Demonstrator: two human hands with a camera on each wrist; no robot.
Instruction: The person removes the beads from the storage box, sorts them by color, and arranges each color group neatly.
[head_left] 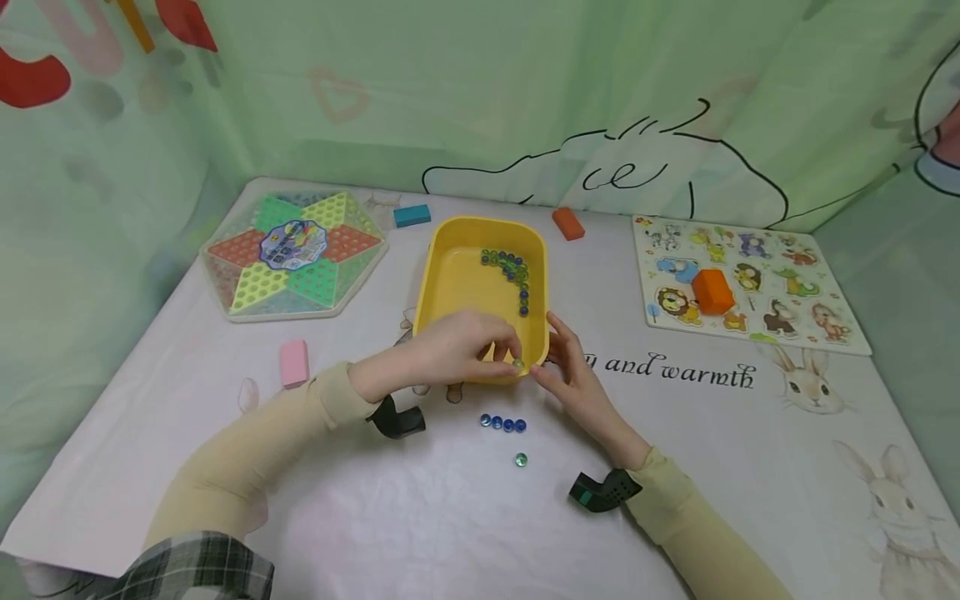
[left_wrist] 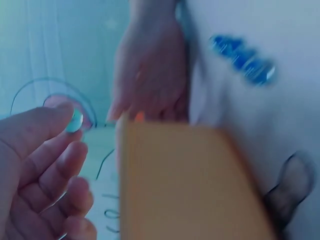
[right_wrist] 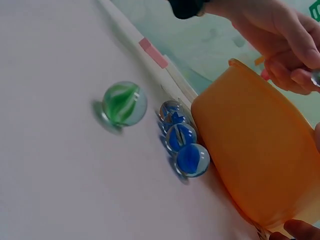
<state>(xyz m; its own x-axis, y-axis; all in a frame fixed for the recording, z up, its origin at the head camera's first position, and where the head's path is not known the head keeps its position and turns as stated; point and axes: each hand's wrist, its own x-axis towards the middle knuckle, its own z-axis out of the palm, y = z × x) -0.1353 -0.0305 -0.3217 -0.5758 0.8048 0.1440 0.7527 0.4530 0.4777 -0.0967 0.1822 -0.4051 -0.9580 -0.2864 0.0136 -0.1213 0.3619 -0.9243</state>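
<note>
A yellow tray (head_left: 450,283) stands mid-table with a curved line of blue and green marbles (head_left: 512,271) inside. My left hand (head_left: 516,360) reaches over the tray's near rim and pinches a green marble (head_left: 518,364) between thumb and fingertip; the left wrist view shows this marble (left_wrist: 75,120) at my fingertips (left_wrist: 52,117). My right hand (head_left: 551,367) rests with relaxed fingers against the tray's near right corner and holds nothing. On the cloth in front of the tray lie a short row of blue marbles (head_left: 503,423) and one green marble (head_left: 521,459). In the right wrist view the same green marble (right_wrist: 122,103) and blue marbles (right_wrist: 182,142) lie beside the tray wall (right_wrist: 255,165).
A hexagonal Chinese checkers board (head_left: 294,254) lies at the back left, an animal peg puzzle (head_left: 780,258) with an orange block (head_left: 712,290) on it at the right. Loose blocks: teal (head_left: 412,215), orange (head_left: 567,223), pink (head_left: 294,362). Green curtains close in the table.
</note>
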